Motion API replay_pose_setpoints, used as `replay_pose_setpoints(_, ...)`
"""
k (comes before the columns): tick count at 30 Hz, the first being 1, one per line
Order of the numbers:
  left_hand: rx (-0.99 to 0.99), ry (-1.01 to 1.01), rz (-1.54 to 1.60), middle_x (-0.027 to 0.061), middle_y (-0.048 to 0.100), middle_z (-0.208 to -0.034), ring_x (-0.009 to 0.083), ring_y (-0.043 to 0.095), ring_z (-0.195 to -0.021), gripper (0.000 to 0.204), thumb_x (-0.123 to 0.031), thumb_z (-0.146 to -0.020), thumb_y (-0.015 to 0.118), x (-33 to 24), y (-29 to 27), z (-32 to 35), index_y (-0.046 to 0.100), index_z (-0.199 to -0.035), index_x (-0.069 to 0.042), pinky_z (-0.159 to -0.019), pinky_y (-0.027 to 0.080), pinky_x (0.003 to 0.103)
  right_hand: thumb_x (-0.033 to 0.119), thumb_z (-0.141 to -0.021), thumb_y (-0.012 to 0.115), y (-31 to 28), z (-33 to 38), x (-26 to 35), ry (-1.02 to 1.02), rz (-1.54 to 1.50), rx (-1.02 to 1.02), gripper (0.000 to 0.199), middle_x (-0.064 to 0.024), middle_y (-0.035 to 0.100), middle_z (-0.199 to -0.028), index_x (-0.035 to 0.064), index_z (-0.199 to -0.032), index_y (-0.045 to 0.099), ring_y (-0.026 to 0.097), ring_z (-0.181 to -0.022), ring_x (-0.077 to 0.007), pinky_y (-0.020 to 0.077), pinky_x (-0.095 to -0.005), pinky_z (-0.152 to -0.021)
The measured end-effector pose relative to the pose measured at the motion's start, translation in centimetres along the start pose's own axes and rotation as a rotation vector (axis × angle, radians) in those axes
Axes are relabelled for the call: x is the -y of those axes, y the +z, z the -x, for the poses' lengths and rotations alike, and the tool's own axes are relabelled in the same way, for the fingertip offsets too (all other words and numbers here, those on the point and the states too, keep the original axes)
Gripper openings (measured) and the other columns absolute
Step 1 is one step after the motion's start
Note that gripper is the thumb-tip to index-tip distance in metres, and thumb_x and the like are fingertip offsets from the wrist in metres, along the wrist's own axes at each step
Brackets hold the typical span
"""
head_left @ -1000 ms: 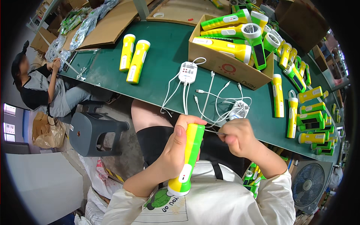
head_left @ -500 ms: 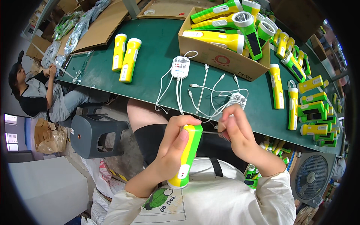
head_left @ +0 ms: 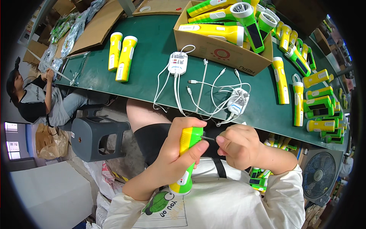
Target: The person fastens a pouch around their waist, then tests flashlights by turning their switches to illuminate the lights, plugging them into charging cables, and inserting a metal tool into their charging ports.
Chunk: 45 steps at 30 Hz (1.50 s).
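My left hand (head_left: 172, 155) is wrapped round a yellow and green flashlight (head_left: 185, 142), held upright in front of my shirt. Its wide white rim points down toward me, and a white switch panel shows on its lower part. Closed in a fist to the right of it, my right hand (head_left: 241, 148) grips a screwdriver (head_left: 208, 137). Only the thin dark shaft is visible; the handle is hidden in my fingers. The shaft's tip meets the green side of the flashlight near its upper end, just above my left thumb.
A cardboard box (head_left: 225, 57) full of flashlights stands on the green table (head_left: 152, 45). White power strips (head_left: 177, 63) with tangled cables lie before it. Two flashlights (head_left: 126, 59) lie at left, several at right. A grey stool (head_left: 97, 137), a fan (head_left: 317, 174) and a seated person (head_left: 38, 93) are around.
My right hand has moved lower and closer to the flashlight, its fingers curling into a fist. My left thumb has shifted across to the green side. The view has shifted slightly.
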State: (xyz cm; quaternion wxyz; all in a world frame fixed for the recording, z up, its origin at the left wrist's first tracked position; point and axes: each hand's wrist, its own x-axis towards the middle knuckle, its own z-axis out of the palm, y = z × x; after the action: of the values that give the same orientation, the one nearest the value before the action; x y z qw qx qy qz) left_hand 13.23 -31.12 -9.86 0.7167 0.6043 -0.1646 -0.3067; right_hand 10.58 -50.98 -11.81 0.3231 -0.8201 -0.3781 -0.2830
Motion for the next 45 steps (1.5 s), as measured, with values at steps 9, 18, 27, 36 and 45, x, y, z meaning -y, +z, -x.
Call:
replay_pose_setpoints(9,-0.077,0.001,-0.192,0.0074,0.051,-0.083,0.0124,0.052,-0.058,0.034,-0.014,-0.091,0.057,1.1,-0.4,-0.9,0.041,-0.119,-0.005,-0.055,0.044,0.026,0.018,-0.101,0.035,-1.3,-1.3,1.6,1.284,-1.431,-0.201,0.017,-0.0029,0.044,-0.062,0.0037,-0.099,0.043,0.030,-0.044,-0.0078,0.0257,-0.0224,-0.039)
replay_pose_setpoints(18,-0.441,0.300,0.319,0.0155,0.044,-0.101,0.0224,0.054,-0.067,0.055,-0.028,-0.094,0.038,1.6,-0.7,-2.5,0.020,-0.139,-0.002,-0.044,0.050,0.033,0.022,-0.101,0.038,-1.1,0.0,2.0,1.053,-1.085,-0.247,0.020,-0.0061,0.051,-0.067,0.0039,-0.108,0.042,0.039,-0.049,-0.0084,0.0333,-0.0197,-0.046)
replay_pose_setpoints(27,-0.387,0.116,0.387,0.0156,0.046,-0.103,0.0153,0.051,-0.061,0.051,-0.033,-0.095,0.036,1.1,-0.1,-1.2,0.031,-0.135,-0.001,-0.039,0.046,0.023,-0.002,-0.086,0.056,0.6,3.7,2.4,0.450,-0.748,-0.034,0.010,-0.0112,0.062,-0.080,-0.0023,-0.096,0.055,0.058,-0.063,-0.0247,0.0466,-0.0320,-0.056)
replay_pose_setpoints(36,-0.356,0.098,0.445,0.0177,0.047,-0.108,0.0177,0.054,-0.060,0.049,-0.026,-0.095,0.042,2.7,-0.4,-1.0,0.027,-0.137,-0.006,-0.044,0.047,0.027,-0.003,-0.079,0.062,1.7,4.3,2.7,0.431,-0.808,0.026,0.016,-0.0111,0.062,-0.079,-0.0019,-0.094,0.057,0.058,-0.063,-0.0260,0.0463,-0.0342,-0.054)
replay_pose_setpoints(45,-0.386,0.063,0.499,0.0167,0.048,-0.105,0.0161,0.055,-0.061,0.052,-0.026,-0.094,0.046,2.9,-0.5,-0.9,0.027,-0.137,-0.006,-0.044,0.048,0.027,-0.007,-0.074,0.059,1.8,5.2,2.7,0.409,-0.730,0.060,0.020,-0.0104,0.062,-0.079,-0.0012,-0.094,0.057,0.057,-0.061,-0.0248,0.0458,-0.0332,-0.053)
